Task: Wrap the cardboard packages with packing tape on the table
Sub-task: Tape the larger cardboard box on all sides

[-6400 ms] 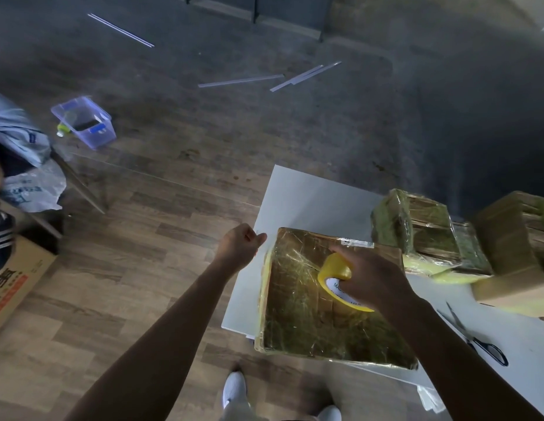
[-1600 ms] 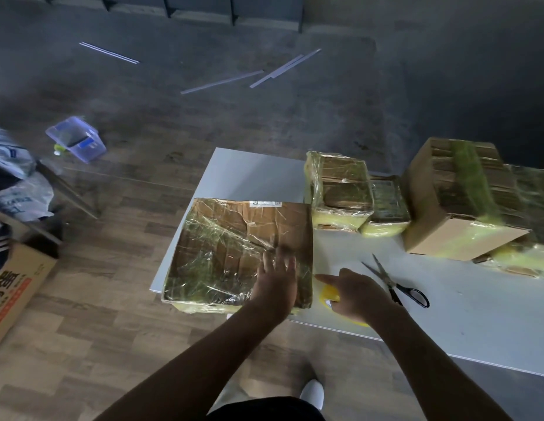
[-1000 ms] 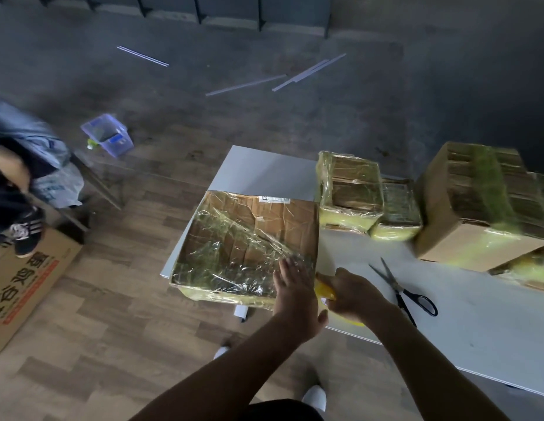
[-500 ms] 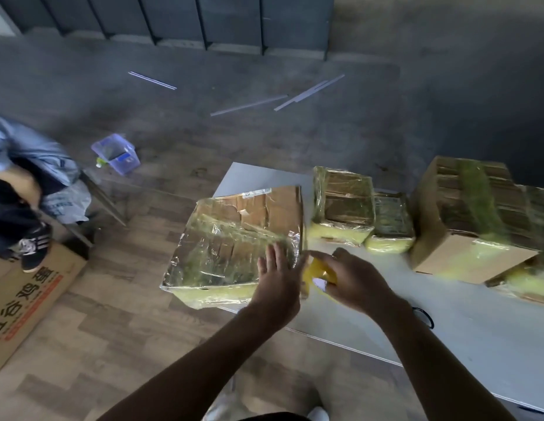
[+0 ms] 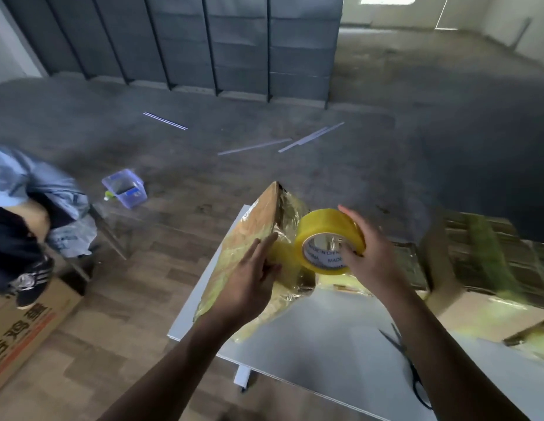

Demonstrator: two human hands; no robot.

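A wall of dark grey panels [image 5: 204, 41] is closing off the back of the room, and daylight is coming through an opening at the far right. The grey floor [image 5: 416, 153] is giving way to wood planks [image 5: 128, 299] nearer the camera. Thin pale strips [image 5: 252, 146] are lying scattered on the grey part, and a clear purple plastic box [image 5: 125, 192] is sitting near the seam of the two floors. At the left edge a dark shoe [image 5: 30, 281] is resting on a printed carton [image 5: 18, 332].

The white counter [image 5: 319, 338] is reaching in from the lower right. At its left end the cardboard package [image 5: 249, 235], glossy with film, is standing tilted on one edge. The left hand [image 5: 249, 287] is pressing flat against its side, fingers straight. The right hand [image 5: 371, 256] is grasping the tape roll [image 5: 328, 232] just beside the package, fingers curled over its rim, and a yellow band is running from the roll to the package's face. Further wrapped packages [image 5: 477, 253] are crowding the right of the counter, blurred. Black scissors [image 5: 407, 357] are lying on the counter beside the right forearm.
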